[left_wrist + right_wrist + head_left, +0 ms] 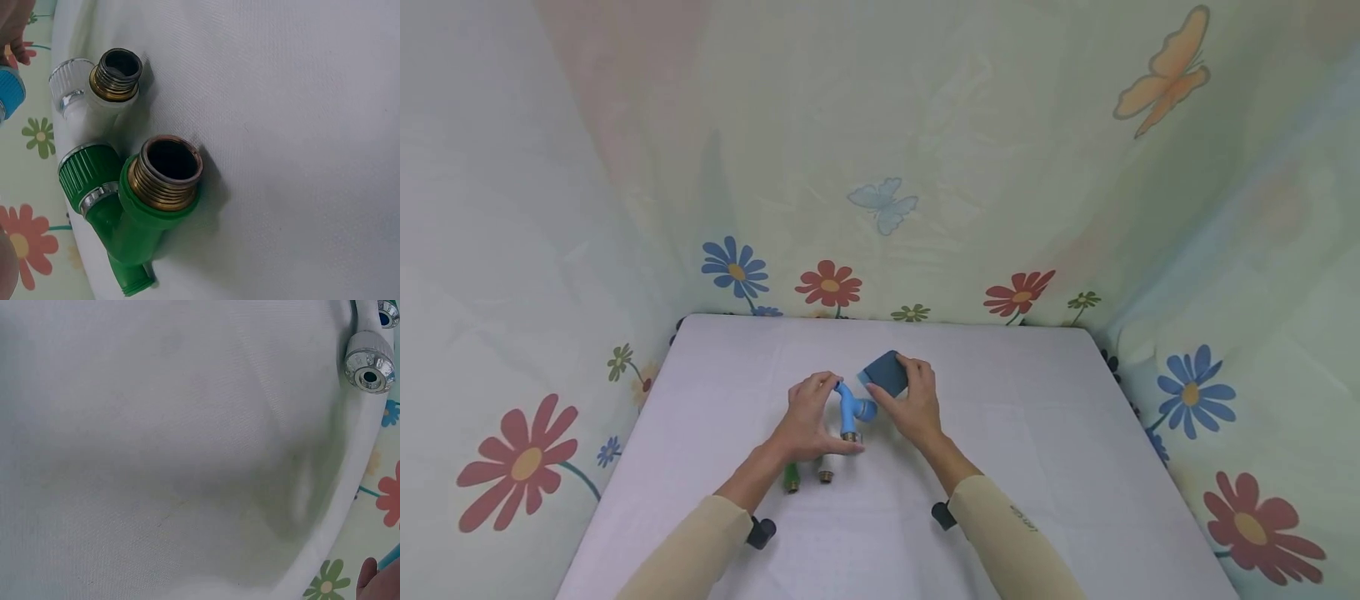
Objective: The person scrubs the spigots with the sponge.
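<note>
In the head view my left hand point(805, 427) holds a blue tap point(847, 410) lengthwise, fingers at its spout and thumb by its metal threaded end. The tap's ribbed blue knob point(9, 94) shows at the left wrist view's edge. My right hand point(919, 408) pinches a flat dark blue square piece point(887, 373) with a lighter edge, close to the tap; its material is unclear. Below my left hand lie a green tap point(134, 234) and a white tap point(84, 119), side by side, brass-coloured threaded ends showing. Only part of my right hand enters the right wrist view.
A white cloth covers the table point(1022, 433). Behind it and along both sides hang pale curtains point(1000, 167) printed with flowers and butterflies. The white tap's knob point(370, 369) lies near the right wrist view's upper right corner.
</note>
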Demonstrator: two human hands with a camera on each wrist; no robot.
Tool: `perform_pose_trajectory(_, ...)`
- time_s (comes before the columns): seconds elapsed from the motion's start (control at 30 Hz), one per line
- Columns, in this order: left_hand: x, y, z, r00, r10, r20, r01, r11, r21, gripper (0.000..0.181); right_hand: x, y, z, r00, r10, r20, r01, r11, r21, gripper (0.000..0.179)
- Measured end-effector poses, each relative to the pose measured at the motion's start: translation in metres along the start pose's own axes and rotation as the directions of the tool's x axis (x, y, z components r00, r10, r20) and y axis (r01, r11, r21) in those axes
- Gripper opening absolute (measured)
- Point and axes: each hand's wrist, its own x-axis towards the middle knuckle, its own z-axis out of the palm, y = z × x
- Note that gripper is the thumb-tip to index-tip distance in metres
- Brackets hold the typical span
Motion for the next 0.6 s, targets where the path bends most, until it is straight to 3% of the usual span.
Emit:
perform_pose_trajectory(0.23, 0.001, 0.003, 0.002, 0.999, 0.046, 0.01, -0.046, 0.999, -0.019, 0.113, 0.001, 0.008, -0.002, 1.0, 0.02, 0.002, -0.02, 0.999, -0.038, 0.084)
perform_pose_trajectory(0.6, -0.004, 0.004, 0.019, 0.995, 0.067, 0.076, -0.069, 0.997, 0.03, 0.115, -0.001, 0.029, -0.008, 0.997, 0.082, -0.014, -0.083, 0.992, -0.095, 0.087)
